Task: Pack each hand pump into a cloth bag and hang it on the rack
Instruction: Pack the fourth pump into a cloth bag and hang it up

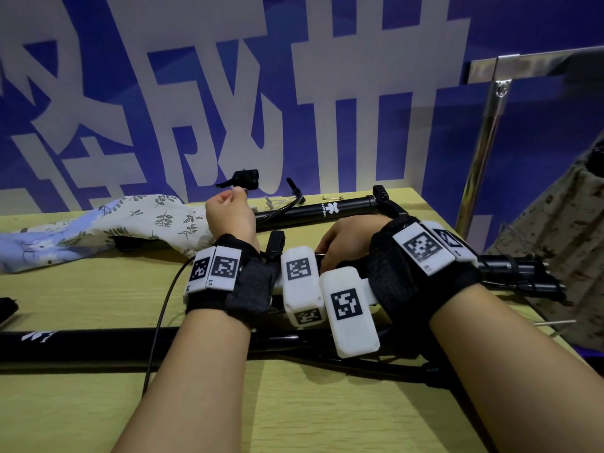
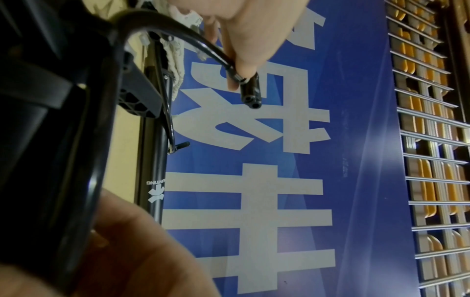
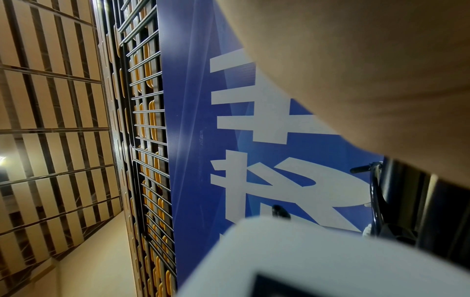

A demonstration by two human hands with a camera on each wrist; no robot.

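Observation:
My left hand (image 1: pixel 237 192) is raised above the table and pinches the black nozzle head (image 1: pixel 243 180) at the end of a pump hose; in the left wrist view its fingertips (image 2: pixel 242 68) pinch the hose (image 2: pixel 178 33) just behind the nozzle (image 2: pixel 250 92). My right hand (image 1: pixel 346 241) is curled round the barrel of the middle hand pump (image 1: pixel 519 268), which lies across the table. A floral cloth bag (image 1: pixel 108 223) lies flat at the back left. The right wrist view is mostly palm.
A second black pump (image 1: pixel 330 209) lies at the back and a third pump (image 1: pixel 98 348) crosses the front under my forearms. A chrome rack (image 1: pixel 490 119) stands at the right with a speckled bag (image 1: pixel 555 243) on it. The blue banner wall backs the wooden table (image 1: pixel 81 403).

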